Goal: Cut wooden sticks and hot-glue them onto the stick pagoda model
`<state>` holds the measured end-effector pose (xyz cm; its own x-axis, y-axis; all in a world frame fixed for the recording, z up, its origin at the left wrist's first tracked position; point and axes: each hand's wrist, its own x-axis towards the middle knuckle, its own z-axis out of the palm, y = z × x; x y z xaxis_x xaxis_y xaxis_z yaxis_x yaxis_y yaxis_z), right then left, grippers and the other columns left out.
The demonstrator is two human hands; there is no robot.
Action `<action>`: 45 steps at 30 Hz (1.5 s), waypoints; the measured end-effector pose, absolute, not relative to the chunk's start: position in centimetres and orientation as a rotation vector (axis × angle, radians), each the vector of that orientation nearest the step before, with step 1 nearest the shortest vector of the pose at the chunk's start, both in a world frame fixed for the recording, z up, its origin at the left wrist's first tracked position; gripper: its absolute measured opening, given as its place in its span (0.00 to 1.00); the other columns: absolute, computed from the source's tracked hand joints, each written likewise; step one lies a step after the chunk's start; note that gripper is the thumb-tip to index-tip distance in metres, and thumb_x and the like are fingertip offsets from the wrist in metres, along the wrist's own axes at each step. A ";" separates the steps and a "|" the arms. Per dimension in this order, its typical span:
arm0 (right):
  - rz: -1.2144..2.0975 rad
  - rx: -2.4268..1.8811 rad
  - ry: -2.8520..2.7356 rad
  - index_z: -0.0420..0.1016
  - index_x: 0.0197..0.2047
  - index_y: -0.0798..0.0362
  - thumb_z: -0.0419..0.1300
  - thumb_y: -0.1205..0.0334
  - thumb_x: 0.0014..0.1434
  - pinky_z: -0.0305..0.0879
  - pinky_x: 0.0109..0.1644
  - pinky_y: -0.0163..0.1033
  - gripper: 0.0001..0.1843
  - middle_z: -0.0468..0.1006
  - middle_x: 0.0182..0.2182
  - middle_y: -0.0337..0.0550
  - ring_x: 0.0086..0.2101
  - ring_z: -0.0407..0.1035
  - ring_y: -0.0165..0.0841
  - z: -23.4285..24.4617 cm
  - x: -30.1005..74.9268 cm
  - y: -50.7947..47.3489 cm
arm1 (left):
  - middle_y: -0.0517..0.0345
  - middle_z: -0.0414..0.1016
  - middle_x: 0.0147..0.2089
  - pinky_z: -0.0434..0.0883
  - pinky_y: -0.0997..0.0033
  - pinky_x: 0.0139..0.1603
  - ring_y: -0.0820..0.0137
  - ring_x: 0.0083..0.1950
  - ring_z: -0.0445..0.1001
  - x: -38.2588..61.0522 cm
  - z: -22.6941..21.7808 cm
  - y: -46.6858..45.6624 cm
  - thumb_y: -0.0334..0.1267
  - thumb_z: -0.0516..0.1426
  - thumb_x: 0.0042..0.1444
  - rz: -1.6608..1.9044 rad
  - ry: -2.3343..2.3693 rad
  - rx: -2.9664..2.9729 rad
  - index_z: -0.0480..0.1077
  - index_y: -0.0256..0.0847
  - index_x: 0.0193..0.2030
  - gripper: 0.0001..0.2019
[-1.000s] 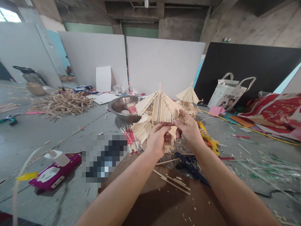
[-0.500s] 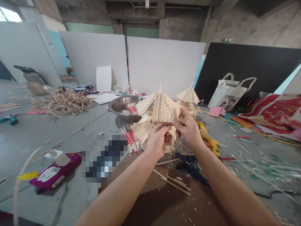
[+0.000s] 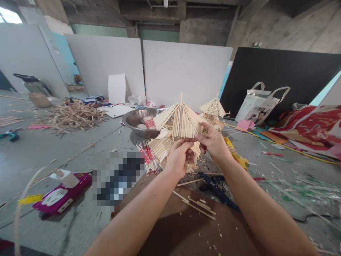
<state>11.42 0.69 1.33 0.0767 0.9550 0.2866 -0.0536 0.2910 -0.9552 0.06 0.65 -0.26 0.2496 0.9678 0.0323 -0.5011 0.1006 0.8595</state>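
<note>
A pagoda model made of thin wooden sticks point(image 3: 183, 122) stands in front of me, with a pointed, ribbed roof over a lower roof tier. At the upper roof's front edge, the bent fingers of my left hand point(image 3: 179, 156) are closed. My right hand point(image 3: 213, 144) pinches the right corner of that same edge, its index finger lying along the roof slope. My hands hide part of the lower tier. Below them, loose wooden sticks point(image 3: 199, 208) lie on a brown board point(image 3: 170, 233). A dark blue-handled tool point(image 3: 217, 188) rests beside my right forearm.
Behind the model are a steel bowl point(image 3: 133, 122) and a second stick model point(image 3: 213, 106). A yellow tool point(image 3: 237, 156) lies to the right, red-and-white stick packets point(image 3: 147, 156) to the left. Farther left are a purple power strip point(image 3: 62, 193) and a stick pile point(image 3: 76, 119).
My right hand has shifted very slightly left along the roof edge. Both hands stay at the pagoda model, and the view has moved a little.
</note>
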 end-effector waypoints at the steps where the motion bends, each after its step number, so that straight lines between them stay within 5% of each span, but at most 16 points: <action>1: 0.976 -0.974 -1.238 0.46 0.56 0.57 0.59 0.60 0.42 0.46 0.12 0.28 0.40 0.62 0.13 0.25 0.10 0.54 0.21 1.3 11.4 0.7 | 0.65 0.61 0.19 0.53 0.80 0.15 0.82 0.15 0.59 0.1 -0.3 0.6 0.34 0.56 0.38 1.207 0.652 0.896 0.65 0.37 0.27 0.06; 31: 0.999 -0.979 -1.226 0.44 0.57 0.58 0.59 0.60 0.43 0.47 0.12 0.28 0.41 0.62 0.13 0.25 0.10 0.54 0.22 1.7 11.3 0.2 | 0.64 0.65 0.24 0.52 0.80 0.14 0.84 0.15 0.58 0.1 -0.1 0.6 0.33 0.56 0.38 1.194 0.650 0.890 0.64 0.37 0.27 0.07; 37: 0.902 -1.092 -1.262 0.40 0.59 0.54 0.58 0.60 0.45 0.51 0.14 0.29 0.41 0.70 0.21 0.33 0.12 0.54 0.21 1.1 12.8 -1.5 | 0.63 0.66 0.28 0.52 0.80 0.12 0.84 0.14 0.57 0.2 -0.3 0.4 0.33 0.54 0.40 1.146 0.708 0.951 0.64 0.38 0.30 0.07; 42: 0.800 -1.316 -1.365 0.38 0.60 0.53 0.58 0.59 0.45 0.50 0.14 0.29 0.43 0.70 0.21 0.34 0.13 0.54 0.21 -0.2 15.9 -4.2 | 0.63 0.64 0.22 0.51 0.79 0.12 0.83 0.13 0.53 1.0 -1.2 -0.4 0.33 0.50 0.44 0.997 0.867 1.281 0.63 0.38 0.29 0.04; 45: 0.638 -1.425 -1.493 0.40 0.60 0.52 0.57 0.60 0.46 0.55 0.18 0.30 0.41 0.70 0.22 0.35 0.16 0.57 0.23 -1.1 17.4 -5.5 | 0.59 0.66 0.26 0.60 0.78 0.20 0.79 0.20 0.62 1.4 -1.8 -1.5 0.33 0.49 0.47 1.127 0.940 1.819 0.66 0.38 0.31 0.06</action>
